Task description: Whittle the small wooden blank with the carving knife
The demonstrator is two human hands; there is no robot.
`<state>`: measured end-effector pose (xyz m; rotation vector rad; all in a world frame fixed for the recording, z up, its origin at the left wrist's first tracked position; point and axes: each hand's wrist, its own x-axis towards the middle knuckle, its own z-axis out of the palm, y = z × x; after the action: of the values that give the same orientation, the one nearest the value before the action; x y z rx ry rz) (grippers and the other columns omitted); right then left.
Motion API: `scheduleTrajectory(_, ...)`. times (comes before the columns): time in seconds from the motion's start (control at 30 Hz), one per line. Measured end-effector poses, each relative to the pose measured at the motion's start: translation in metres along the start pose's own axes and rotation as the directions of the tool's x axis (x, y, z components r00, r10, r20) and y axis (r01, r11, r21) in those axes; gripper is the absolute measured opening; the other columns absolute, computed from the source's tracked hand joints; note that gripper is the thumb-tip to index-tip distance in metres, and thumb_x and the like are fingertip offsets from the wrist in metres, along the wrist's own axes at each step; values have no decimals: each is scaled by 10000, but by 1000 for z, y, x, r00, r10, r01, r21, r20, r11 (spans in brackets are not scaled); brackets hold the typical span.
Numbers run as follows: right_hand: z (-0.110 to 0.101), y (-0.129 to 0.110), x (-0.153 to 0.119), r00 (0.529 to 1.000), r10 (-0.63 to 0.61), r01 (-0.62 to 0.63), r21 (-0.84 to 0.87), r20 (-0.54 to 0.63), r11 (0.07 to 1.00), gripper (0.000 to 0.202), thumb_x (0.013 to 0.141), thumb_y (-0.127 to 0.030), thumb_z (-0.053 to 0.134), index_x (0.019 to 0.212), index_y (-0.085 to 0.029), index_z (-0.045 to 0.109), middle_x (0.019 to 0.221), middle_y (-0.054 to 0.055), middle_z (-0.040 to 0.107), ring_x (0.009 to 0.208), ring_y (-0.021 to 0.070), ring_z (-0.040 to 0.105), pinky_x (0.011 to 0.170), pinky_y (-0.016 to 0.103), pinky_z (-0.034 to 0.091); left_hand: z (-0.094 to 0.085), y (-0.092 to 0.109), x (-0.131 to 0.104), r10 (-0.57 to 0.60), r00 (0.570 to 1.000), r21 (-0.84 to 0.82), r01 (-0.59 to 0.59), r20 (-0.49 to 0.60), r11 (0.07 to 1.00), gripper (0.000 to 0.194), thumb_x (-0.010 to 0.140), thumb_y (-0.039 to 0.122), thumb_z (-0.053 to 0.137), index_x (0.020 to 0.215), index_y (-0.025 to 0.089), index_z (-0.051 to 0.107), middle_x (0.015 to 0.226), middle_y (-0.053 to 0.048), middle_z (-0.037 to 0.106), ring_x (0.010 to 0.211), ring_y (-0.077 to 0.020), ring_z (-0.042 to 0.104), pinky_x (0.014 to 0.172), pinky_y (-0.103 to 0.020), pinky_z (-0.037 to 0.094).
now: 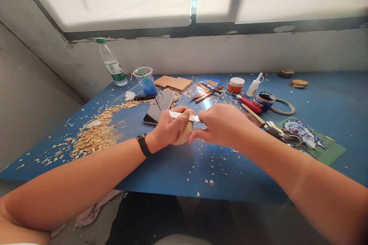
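Note:
A pale piece of wood [184,134] is held over the front half of the blue table. My left hand [167,128] is closed around its left side, with the thumb on top. My right hand [221,124] is closed on a carving knife, whose handle is hidden in the fist. The bright knife blade [184,116] points left and lies across the top of the wood, close to my left thumb. The thumb of my right hand reaches to the wood's right side. A phone [160,106] lies just behind my left hand.
Wood shavings [96,138] are heaped on the blue table [172,176] at the left. A bottle [115,67] and a plastic cup [146,82] stand at the back left. To the right are an open paint jar [263,101], keys [290,137] and a green sheet [335,152].

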<state>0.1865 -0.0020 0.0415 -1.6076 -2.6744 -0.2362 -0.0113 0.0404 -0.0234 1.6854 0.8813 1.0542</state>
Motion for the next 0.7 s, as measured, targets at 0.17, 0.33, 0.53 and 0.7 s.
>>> scheduleTrajectory(0.17,1,-1,2,995,100,-100,7,10,995,792,940,-896,407,886,-189,760,674,83,638,622,228,561,527,330,244,0,2,3,-4,998,76,9,-64,997,547,965,683,604,766,176,659,684,-18,612,628,-149,520,586,-301,431)
scheduleTrajectory(0.33,-7,3,3,991,108,-113,64,76,992,823,862,-975,423,753,-203,689,625,50,577,577,187,490,526,322,255,-1,2,1,45,996,131,-35,-74,991,703,958,833,487,740,181,634,633,-22,583,582,-152,495,563,-314,402)
scheduleTrajectory(0.53,-13,5,-2,993,-53,42,106,102,994,711,843,-909,585,811,-209,701,617,11,567,537,159,433,513,318,230,-2,0,-3,208,977,71,-211,50,975,641,982,766,517,961,163,731,923,-96,749,839,-228,662,777,-349,541)
scheduleTrajectory(0.7,-16,3,-7,987,-137,126,112,89,986,625,909,-822,587,928,-212,721,664,13,622,564,173,467,524,318,236,-2,-1,-3,203,975,97,-211,88,973,718,936,817,526,1061,142,738,987,-114,765,851,-250,673,769,-361,537)
